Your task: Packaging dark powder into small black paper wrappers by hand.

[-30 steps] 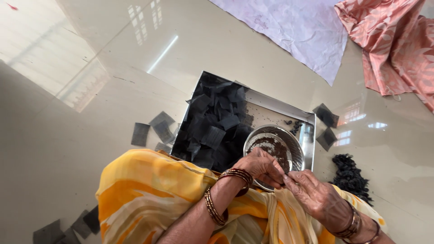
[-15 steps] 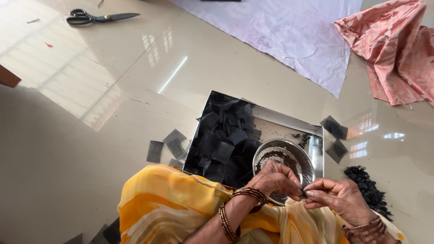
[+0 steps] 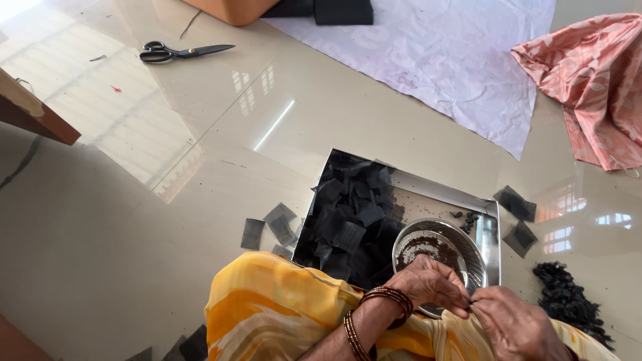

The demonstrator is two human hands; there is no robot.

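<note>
My left hand (image 3: pixel 435 286) and my right hand (image 3: pixel 513 326) meet fingertip to fingertip over the near rim of a small steel bowl (image 3: pixel 468 257) that holds dark powder. Both pinch something tiny and dark between them; what it is I cannot tell. The bowl stands in a steel tray (image 3: pixel 447 198) whose left half is heaped with black fabric squares (image 3: pixel 348 227). Bangles ring my left wrist. My yellow garment (image 3: pixel 267 307) covers my lap below the tray.
Loose black squares (image 3: pixel 271 227) lie left of the tray, two more (image 3: pixel 516 204) to its right. A pile of small black pieces (image 3: pixel 567 301) sits at right. Scissors (image 3: pixel 180 51) lie far left, a white cloth (image 3: pixel 435 53) and pink cloth (image 3: pixel 595 87) beyond. A wooden edge (image 3: pixel 33 113) juts in at left.
The view has tilted up and away, so the scissors and far cloths now show. My hands stay together over the bowl, still pinching.
</note>
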